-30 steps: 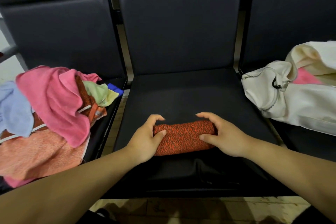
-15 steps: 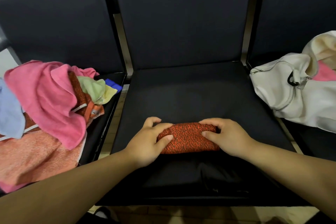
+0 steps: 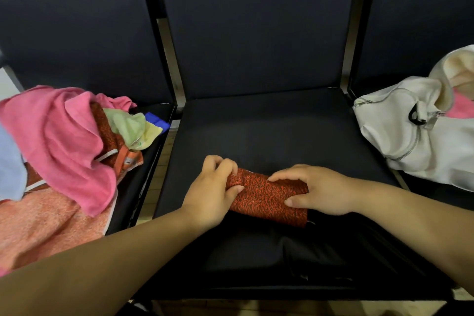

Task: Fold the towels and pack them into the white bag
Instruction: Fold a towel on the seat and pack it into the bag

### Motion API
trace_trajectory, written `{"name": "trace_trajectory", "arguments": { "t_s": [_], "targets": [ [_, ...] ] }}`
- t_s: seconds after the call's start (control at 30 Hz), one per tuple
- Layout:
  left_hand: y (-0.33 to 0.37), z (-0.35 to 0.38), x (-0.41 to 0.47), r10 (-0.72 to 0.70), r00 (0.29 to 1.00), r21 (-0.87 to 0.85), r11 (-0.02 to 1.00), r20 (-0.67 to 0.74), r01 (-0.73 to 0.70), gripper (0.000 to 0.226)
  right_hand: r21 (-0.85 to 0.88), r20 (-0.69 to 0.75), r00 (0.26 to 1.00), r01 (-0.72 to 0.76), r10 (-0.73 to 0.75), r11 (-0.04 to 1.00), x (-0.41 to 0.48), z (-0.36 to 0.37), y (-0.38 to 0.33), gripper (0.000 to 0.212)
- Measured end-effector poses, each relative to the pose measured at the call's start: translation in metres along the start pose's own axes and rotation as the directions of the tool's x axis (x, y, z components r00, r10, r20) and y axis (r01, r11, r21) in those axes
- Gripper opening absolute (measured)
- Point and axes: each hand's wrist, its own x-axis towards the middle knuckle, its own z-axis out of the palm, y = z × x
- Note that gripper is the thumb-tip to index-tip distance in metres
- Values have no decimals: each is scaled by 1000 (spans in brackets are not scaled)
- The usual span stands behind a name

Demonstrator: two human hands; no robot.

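Head camera — a rolled red-orange speckled towel [image 3: 269, 197] gripped at both ends on the black padded middle seat [image 3: 269, 131].
Fingers of the left hand [image 3: 210, 192] curl over the roll's left end, thumb across its front; the right hand [image 3: 320, 190] pinches the right end, hiding it. Heaped loose towels [image 3: 59, 141] on the left seat run off-frame — so does the white zipped fabric bag [image 3: 410, 141] on the right seat.

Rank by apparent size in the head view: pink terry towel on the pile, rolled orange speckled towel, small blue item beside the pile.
1. pink terry towel
2. rolled orange speckled towel
3. small blue item, mostly hidden
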Motion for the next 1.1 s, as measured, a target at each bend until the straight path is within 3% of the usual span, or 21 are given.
{"name": "trace_trajectory", "arguments": {
  "t_s": [0.1,0.23,0.37,0.53,0.7,0.9,1.1],
  "targets": [
    [-4,3,4,24,997,-42,999,72,-21,11,-28,76,997,22,-20,999,4,-5,-7,62],
    [-11,3,5,31,984,-93,996,174,-15,30,161,210,976,-83,48,984,14,-14,-13,54],
    [-12,4,5,20,957,-38,999,290,-9,51,442,370,922,-282,113,851,21,-16,-15,56],
    [-7,7,10,18,944,28,999,330,-29,54,526,483,869,-383,104,759,26,-13,-18,54],
    [-8,9,14,51,955,-99,995,291,-23,55,567,358,924,-331,136,754,19,-1,-18,34],
    [40,0,28,112,976,-414,910,188,-25,52,492,106,992,-116,73,863,-31,-44,-25,54],
    [155,-32,78,295,951,-371,897,93,-242,55,512,-170,982,13,86,859,-120,-118,-21,60]
  ]
}}
